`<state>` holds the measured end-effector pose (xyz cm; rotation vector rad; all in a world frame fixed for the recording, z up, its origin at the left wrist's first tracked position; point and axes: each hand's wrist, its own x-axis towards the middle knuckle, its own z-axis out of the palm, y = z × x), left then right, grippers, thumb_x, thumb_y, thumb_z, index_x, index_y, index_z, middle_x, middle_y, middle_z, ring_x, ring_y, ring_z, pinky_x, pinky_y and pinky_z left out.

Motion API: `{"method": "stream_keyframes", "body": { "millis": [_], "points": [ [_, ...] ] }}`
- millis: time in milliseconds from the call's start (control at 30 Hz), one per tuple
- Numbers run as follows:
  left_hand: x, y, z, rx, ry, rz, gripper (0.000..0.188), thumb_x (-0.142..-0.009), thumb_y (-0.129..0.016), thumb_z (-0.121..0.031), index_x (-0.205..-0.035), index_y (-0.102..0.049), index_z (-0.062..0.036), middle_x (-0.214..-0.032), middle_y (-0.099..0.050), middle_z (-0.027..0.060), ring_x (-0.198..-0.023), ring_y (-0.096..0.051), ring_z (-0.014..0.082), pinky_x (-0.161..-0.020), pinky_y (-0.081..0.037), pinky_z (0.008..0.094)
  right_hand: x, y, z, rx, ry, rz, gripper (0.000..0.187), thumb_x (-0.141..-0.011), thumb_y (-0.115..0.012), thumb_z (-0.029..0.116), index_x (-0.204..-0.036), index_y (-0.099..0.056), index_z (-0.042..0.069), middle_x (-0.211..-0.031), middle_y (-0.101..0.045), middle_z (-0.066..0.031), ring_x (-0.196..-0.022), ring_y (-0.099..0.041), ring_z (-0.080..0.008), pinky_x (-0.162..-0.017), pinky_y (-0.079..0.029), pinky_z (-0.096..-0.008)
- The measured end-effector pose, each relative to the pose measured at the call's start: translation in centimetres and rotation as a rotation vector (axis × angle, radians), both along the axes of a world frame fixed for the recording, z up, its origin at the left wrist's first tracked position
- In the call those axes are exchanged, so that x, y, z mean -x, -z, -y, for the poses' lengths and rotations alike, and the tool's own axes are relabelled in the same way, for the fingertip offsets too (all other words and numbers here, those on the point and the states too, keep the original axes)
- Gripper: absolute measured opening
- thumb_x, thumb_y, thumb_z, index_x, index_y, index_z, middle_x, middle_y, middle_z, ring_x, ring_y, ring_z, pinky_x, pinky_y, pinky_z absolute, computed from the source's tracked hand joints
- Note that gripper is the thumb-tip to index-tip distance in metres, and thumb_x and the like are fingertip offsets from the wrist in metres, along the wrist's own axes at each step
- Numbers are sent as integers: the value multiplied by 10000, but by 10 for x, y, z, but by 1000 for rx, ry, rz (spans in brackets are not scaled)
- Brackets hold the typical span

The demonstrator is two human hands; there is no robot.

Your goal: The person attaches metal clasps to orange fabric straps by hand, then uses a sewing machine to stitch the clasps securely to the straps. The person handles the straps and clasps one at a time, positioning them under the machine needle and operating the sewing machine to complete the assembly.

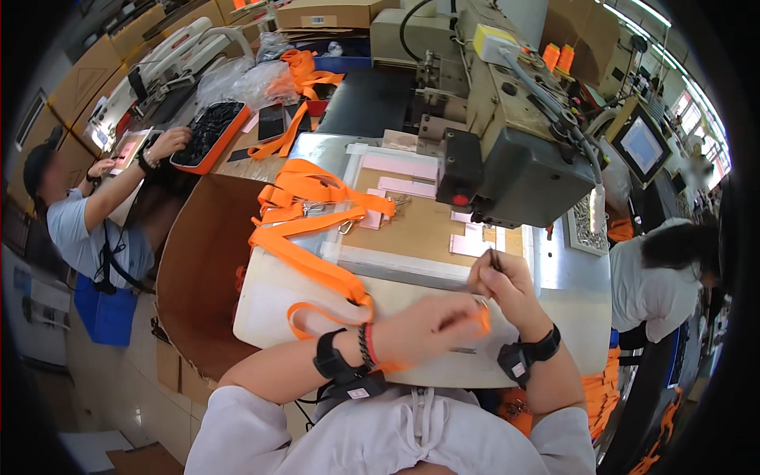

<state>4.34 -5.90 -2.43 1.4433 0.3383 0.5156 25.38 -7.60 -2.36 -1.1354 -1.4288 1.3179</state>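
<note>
So right up close, the person's white top (pixel 332 443) is filling the bottom of the view, and both forearms are reaching in over a pale table (pixel 574 324), black wristbands (pixel 328 356) showing on each.

The left hand (pixel 419 328) is blurring a fair bit, but its fingers are curving in and looking like they're gripping an orange strap end (pixel 484 318) at the tips. The blur is hiding exactly how the thumb is sitting. The right hand (pixel 507 289) is sitting just beyond it and to the right, fingers folded, thumb and forefinger pinching a small dark piece (pixel 496 260); too tiny to tell what it is.

Off to the left, a bunch of orange straps (pixel 317 265) with metal clips (pixel 346 226) is lying across the table and overlapping the left side of a brown board (pixel 419 226). Pink pieces (pixel 408 187) are lying on that board, and a sewing machine (pixel 522 170) is looming over its right side. Further left, a co-worker's hand (pixel 169 143) is resting by an orange-rimmed tray (pixel 207 169) of black parts.
</note>
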Motion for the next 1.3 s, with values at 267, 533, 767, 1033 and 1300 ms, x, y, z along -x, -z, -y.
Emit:
{"method": "stream_keyframes", "body": {
  "millis": [267, 533, 767, 1033, 1300],
  "points": [
    [5, -6, 19, -71, 306, 67, 185, -987, -523, -222, -957, -545, -41, -677, -438, -7, -603, -368, 70, -554, -324, 254, 67, -9, -24, -737, -66, 1077, 302, -841, -678, 343, -886, -549, 73, -733, -559, -69, -623, -595, -258, -527, -462, -349],
    [7, -8, 21, -31, 301, 140, 196, -993, -519, -235, -973, -541, -41, -684, -426, -37, -618, -351, 43, -555, -310, 234, 95, 3, -41, -931, -226, 1166, 282, -850, -661, 335, -835, -522, 90, -743, -516, -54, -603, -567, -252, -539, -457, -358],
    [5, -6, 26, -10, 342, 166, 209, -999, -524, -264, -949, -532, -61, -644, -404, -52, -590, -339, 41, -546, -298, 230, 109, 8, -52, -966, -280, 1138, 276, -861, -649, 333, -815, -518, 95, -731, -522, -50, -607, -577, -258, -516, -466, -364],
    [5, -3, 27, 52, 401, 186, 210, -999, -529, -262, -935, -527, -62, -693, -411, -61, -619, -351, 32, -558, -313, 222, 110, 13, -56, -864, -172, 1135, 256, -874, -644, 314, -802, -536, 94, -672, -558, -58, -595, -590, -267, -498, -458, -380],
    [3, -2, 26, 62, 423, 193, 216, -996, -539, -262, -926, -527, -58, -697, -405, -63, -621, -344, 26, -556, -308, 215, 97, 5, -53, -958, -268, 1117, 244, -843, -673, 289, -806, -530, 94, -692, -521, -52, -591, -570, -265, -496, -446, -374]
  ]
}}
